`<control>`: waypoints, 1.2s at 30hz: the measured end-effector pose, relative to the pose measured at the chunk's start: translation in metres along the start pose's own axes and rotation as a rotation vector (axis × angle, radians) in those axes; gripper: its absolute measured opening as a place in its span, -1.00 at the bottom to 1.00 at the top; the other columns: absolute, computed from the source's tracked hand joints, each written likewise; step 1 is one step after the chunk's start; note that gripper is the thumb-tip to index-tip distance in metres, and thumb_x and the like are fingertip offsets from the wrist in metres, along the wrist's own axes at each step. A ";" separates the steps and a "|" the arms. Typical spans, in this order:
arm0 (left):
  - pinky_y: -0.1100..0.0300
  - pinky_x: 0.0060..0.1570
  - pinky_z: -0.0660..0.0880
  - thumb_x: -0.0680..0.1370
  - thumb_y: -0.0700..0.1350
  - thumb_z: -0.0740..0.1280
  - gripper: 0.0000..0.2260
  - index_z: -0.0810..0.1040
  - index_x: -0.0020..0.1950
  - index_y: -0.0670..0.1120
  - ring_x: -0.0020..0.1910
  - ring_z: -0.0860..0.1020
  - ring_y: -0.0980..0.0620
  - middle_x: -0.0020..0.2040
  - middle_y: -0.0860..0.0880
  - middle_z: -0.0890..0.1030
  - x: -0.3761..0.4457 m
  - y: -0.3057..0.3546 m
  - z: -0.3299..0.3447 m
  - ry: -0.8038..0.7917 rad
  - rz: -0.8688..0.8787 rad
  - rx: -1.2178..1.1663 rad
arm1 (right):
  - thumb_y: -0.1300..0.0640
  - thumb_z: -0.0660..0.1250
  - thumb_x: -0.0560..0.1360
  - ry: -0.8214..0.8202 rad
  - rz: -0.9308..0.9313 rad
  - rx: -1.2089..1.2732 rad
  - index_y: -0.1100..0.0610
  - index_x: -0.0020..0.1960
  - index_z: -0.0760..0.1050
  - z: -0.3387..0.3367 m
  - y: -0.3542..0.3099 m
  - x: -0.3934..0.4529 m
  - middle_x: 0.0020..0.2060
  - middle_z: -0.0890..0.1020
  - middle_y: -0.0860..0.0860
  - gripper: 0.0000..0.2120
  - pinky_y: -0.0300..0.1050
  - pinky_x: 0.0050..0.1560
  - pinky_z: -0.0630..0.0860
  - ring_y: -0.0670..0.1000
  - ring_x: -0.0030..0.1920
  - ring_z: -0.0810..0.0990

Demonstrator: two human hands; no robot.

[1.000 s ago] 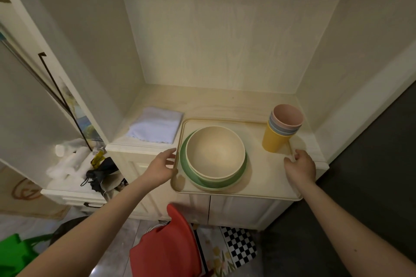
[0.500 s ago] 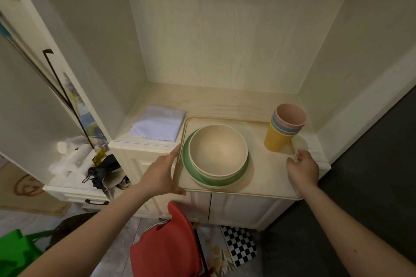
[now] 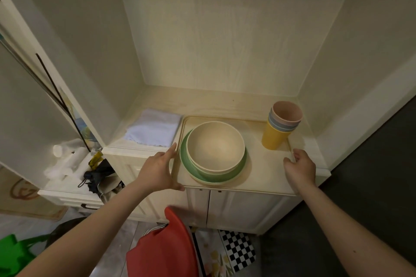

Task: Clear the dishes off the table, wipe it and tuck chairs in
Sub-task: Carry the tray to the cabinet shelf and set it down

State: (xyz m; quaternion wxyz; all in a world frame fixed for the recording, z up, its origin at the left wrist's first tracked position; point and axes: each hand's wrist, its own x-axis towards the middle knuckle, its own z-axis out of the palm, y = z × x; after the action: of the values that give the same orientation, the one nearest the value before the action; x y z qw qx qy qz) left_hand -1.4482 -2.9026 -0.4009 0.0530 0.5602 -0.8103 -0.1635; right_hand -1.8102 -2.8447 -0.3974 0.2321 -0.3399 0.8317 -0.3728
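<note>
Tray: a pale tray [image 3: 265, 164] sits on the tabletop [image 3: 202, 101] inside a light wood nook. Its front edge hangs a little past the front of the cabinet.
Bowl: a cream bowl [image 3: 215, 145] sits in a stack on the left part of the tray. A green dish [image 3: 242, 164] is at the bottom of the stack.
Cups: a stack of cups [image 3: 281, 125] stands at the back right corner of the tray. The bottom one is yellow and the top one is pink. The stack leans a bit.
Left grip: the left hand [image 3: 157, 170] is at the left edge of the tray. The fingers are straight and lie along the edge, and the thumb sits by the front left corner. The grip is open, pressing on the tray, not curled round it.
Right grip: the right hand [image 3: 300, 167] is at the right edge of the tray, just in front of the cups. The fingers curl in and pinch the rim.
Where the dishes are: the bowl stack is between the two hands. The cups are behind the right hand.
Cloth: a folded white cloth [image 3: 154, 128] lies on the tabletop just left of the tray.
Cabinet: two pale doors [image 3: 234, 209] are under the tabletop.
Floor: a red chair [image 3: 162, 252] is below the hands. A black and white checked mat [image 3: 239, 251] lies beside it.
Writing: no words or brand names can be read.
</note>
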 end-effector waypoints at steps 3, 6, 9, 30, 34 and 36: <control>0.07 0.26 0.36 0.13 0.26 0.56 0.19 0.00 0.56 -0.09 0.34 0.39 -0.06 0.40 0.04 0.44 0.010 0.002 -0.002 0.048 -0.016 -0.005 | 0.19 0.29 0.47 0.014 -0.022 -0.013 0.20 0.38 0.34 0.001 -0.005 0.014 0.29 0.44 0.17 -0.51 0.06 0.27 0.39 0.20 0.27 0.44; 0.07 0.21 0.40 0.20 0.22 0.56 0.08 0.07 0.54 -0.10 0.28 0.45 -0.07 0.35 0.04 0.49 0.024 0.005 -0.002 0.135 -0.045 -0.031 | 0.21 0.30 0.46 0.015 -0.008 0.021 0.20 0.38 0.31 0.002 -0.013 0.030 0.21 0.47 0.15 -0.50 -0.04 0.15 0.40 0.18 0.20 0.47; 0.06 0.19 0.42 0.24 0.17 0.56 0.01 0.12 0.52 -0.11 0.25 0.48 -0.09 0.31 -0.01 0.54 0.041 0.009 -0.002 0.200 -0.109 -0.080 | 0.22 0.30 0.47 -0.026 0.031 0.071 0.18 0.41 0.27 0.007 -0.020 0.047 0.14 0.53 0.12 -0.48 -0.14 0.06 0.37 0.16 0.19 0.49; -0.01 0.19 0.49 0.24 0.04 0.59 -0.07 0.24 0.49 -0.16 0.18 0.54 -0.16 0.24 -0.18 0.57 0.137 0.037 0.014 0.222 -0.182 -0.299 | -0.01 0.21 0.23 0.014 0.058 0.058 0.10 0.00 0.41 0.014 -0.023 0.138 -0.08 0.46 0.07 -0.63 -0.12 -0.07 0.38 0.11 -0.05 0.50; 0.03 0.18 0.48 0.28 0.03 0.57 -0.10 0.22 0.49 -0.18 0.18 0.53 -0.15 0.24 -0.18 0.57 0.147 0.043 0.014 0.215 -0.178 -0.300 | 0.02 0.25 0.29 -0.036 0.030 0.052 0.06 0.00 0.42 0.013 -0.025 0.146 -0.10 0.47 0.04 -0.70 -0.14 -0.20 0.35 0.07 -0.11 0.45; 0.01 0.15 0.49 0.28 0.03 0.57 -0.10 0.22 0.49 -0.19 0.16 0.54 -0.17 0.21 -0.19 0.58 0.151 0.045 0.014 0.219 -0.186 -0.294 | 0.04 0.29 0.35 -0.075 0.011 0.041 0.13 0.15 0.46 0.013 -0.027 0.151 -0.03 0.53 0.04 -0.61 -0.12 -0.12 0.37 0.12 -0.03 0.50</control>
State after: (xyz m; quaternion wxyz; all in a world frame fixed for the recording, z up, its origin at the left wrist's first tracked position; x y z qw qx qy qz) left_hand -1.5472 -3.0257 -0.4142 0.2068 0.6334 -0.7118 -0.2224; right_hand -1.8911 -2.9751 -0.4041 0.2719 -0.3443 0.8163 -0.3758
